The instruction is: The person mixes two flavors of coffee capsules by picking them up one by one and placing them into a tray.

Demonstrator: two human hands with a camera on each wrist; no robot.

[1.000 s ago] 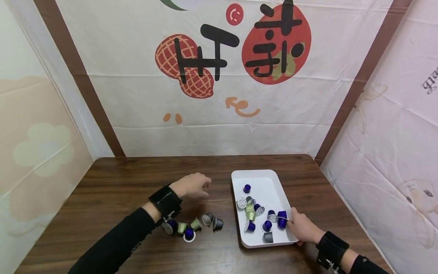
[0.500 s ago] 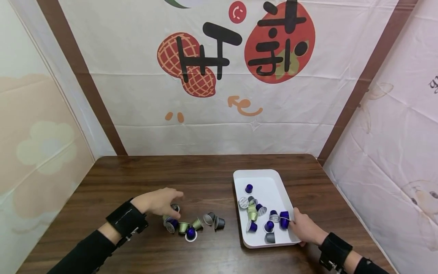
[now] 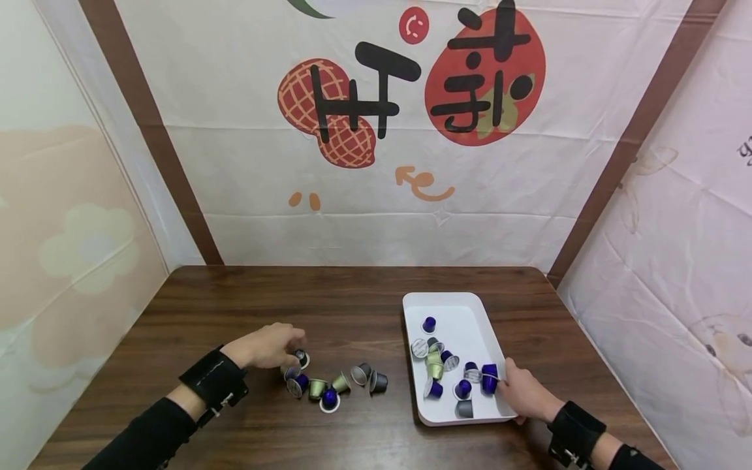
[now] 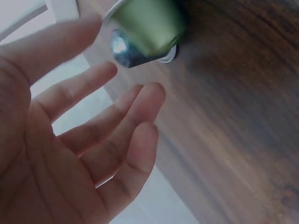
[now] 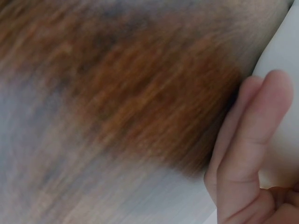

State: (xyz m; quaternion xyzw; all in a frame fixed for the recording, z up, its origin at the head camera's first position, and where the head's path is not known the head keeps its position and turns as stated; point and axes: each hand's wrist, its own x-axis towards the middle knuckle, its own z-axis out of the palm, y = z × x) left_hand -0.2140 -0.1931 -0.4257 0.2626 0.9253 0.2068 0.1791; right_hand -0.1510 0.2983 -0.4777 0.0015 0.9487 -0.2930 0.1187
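My left hand hovers at the left end of a loose group of coffee capsules, fingertips beside a dark capsule. In the left wrist view its fingers are loosely bent, with a green capsule and a dark shiny one just beyond the fingertips; nothing is held. My right hand grips the near right rim of a white tray, thumb at the rim. From the right wrist, its fingers lie along the tray's outer side. Blue, green and grey capsules lie inside the tray, including a blue one by my thumb.
Between the hands, a blue capsule, a green capsule and grey capsules lie on the brown wooden table. Printed cloth hangs behind the table and along both sides.
My left hand has moved left and toward me, from above the table behind the capsules to the group's left end. My right hand stays at the tray; the view has shifted slightly.
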